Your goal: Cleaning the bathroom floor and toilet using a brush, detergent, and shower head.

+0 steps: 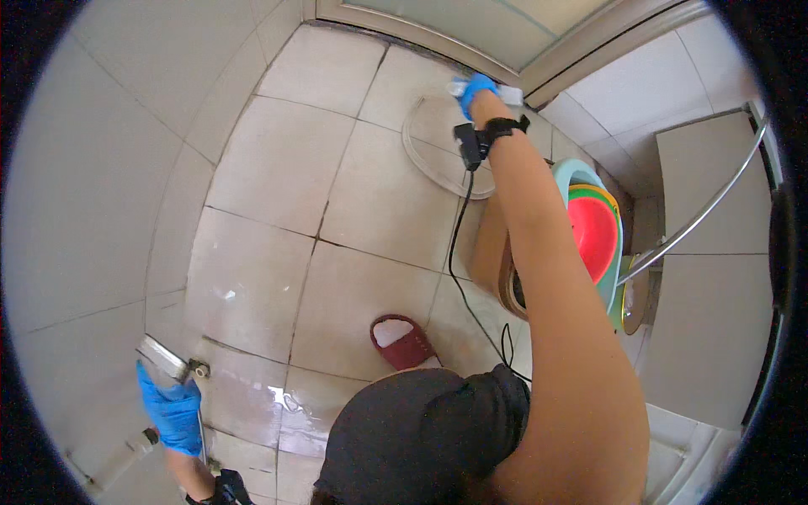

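My left hand [170, 413], in a blue glove, is at the lower left beside the tiled wall. Its fingers reach towards a shiny metal piece [163, 358]; whether they grip it or only pass in front of it I cannot tell. At the top, my right hand [478, 89], gloved the same way, is low by the door frame [530, 81]. It is closed around a white object [510, 95] that sticks out on the right, with a pale, blurred end on the left. A ring-shaped translucent hose [413, 142] lies on the floor below that hand.
Stacked basins, with a red one [592, 230] inside, stand under my right arm beside a brown container [489, 252]. A curved metal bar [701, 218] crosses at the right. Wet patches [297, 410] shine on the tiles. A dark red slipper [404, 346] is on my foot.
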### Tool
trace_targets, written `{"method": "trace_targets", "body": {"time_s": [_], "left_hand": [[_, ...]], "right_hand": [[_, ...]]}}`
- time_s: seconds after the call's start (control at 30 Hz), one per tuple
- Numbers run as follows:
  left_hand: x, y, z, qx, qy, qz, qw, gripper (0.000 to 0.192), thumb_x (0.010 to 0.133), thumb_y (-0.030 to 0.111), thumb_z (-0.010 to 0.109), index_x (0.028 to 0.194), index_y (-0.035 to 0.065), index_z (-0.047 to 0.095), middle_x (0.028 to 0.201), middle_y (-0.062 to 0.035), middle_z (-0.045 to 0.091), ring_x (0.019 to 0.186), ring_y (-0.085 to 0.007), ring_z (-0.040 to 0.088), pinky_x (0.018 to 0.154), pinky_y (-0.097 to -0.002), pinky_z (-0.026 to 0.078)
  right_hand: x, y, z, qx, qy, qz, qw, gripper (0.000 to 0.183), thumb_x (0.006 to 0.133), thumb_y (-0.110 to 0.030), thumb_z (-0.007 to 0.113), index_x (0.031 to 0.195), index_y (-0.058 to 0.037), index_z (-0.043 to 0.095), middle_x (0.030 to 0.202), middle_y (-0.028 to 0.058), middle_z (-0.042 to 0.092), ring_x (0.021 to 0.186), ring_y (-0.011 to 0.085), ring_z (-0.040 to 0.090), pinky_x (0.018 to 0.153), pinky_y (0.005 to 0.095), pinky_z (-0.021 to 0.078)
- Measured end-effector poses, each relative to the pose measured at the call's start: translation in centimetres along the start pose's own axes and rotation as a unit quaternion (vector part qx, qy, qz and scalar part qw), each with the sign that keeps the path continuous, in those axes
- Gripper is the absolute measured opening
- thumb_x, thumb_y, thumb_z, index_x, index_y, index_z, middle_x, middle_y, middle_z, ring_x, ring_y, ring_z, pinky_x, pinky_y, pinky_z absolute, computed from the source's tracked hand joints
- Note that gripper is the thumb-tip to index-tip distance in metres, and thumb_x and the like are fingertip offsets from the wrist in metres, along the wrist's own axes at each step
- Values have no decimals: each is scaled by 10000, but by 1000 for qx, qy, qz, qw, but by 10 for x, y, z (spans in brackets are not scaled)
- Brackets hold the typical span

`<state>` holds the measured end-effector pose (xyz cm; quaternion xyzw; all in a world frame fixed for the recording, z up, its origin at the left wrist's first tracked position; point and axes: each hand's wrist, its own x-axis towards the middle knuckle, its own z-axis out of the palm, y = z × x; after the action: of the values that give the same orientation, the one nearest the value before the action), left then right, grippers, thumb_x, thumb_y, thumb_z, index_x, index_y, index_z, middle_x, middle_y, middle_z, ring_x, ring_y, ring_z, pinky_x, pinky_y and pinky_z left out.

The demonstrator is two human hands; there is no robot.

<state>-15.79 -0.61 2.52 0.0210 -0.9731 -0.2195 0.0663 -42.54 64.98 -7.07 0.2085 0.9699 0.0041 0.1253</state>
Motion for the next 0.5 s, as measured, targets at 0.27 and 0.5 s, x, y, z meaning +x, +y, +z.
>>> {"method": "trace_targets", "body": {"time_s": [0.27, 0.5], "left_hand": [[17, 3, 21, -34, 3, -81, 996, 583, 744, 115, 640, 1221, -78, 365, 1066, -229, 506, 913, -322, 522, 810, -356, 432], [12, -35, 39, -113, 17, -93, 989, 673, 755, 114, 626, 1307, -62, 284, 1148, -209, 472, 983, -282, 512, 846, -330, 422]], "right_hand": [[39, 54, -19, 23, -25, 99, 994, 391, 853, -420, 528, 1005, -72, 620, 936, 146, 635, 797, 325, 552, 762, 387, 461], [16, -20, -47, 827, 33, 238, 508, 134, 849, -141, 448, 921, -64, 530, 861, 103, 593, 715, 237, 566, 658, 353, 507]]}}
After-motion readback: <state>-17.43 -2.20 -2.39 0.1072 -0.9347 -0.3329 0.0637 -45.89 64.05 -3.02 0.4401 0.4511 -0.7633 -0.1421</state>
